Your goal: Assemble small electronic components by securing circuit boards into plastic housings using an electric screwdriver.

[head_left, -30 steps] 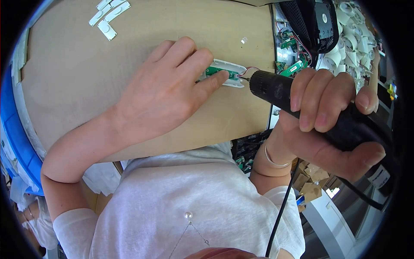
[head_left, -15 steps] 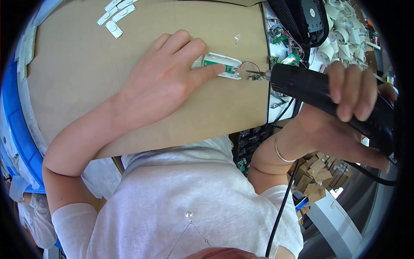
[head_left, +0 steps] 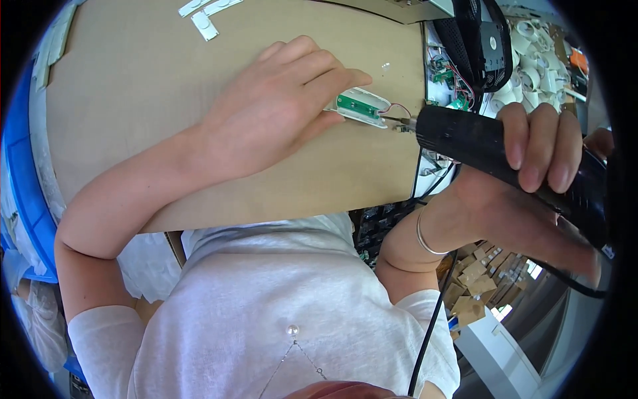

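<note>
My left hand (head_left: 276,110) pinches the left end of a small white plastic housing (head_left: 376,98) on the brown work surface, thumb at its near side and fingers at its far side. A narrow green circuit board (head_left: 359,108) lies inside the housing. Thin red and white wires (head_left: 401,108) run from its right end to a small part on the surface. My right hand (head_left: 541,146) is wrapped round a black electric screwdriver (head_left: 465,133) held almost level. Its thin bit (head_left: 397,120) points left and reaches the housing's right end; whether it touches a screw is too small to tell.
Several white plastic pieces (head_left: 206,25) lie at the far left of the brown board (head_left: 146,86). Green circuit boards with wires (head_left: 452,73) and a black mesh-covered object (head_left: 465,40) are at the right. White rolls (head_left: 535,66) are piled beyond. A black cable (head_left: 435,319) hangs on the right.
My left thumb and fingers have shifted off the circuit board onto the housing's left end, exposing more of the board. The screwdriver bit now reaches the housing's right end. The view has shifted slightly.
</note>
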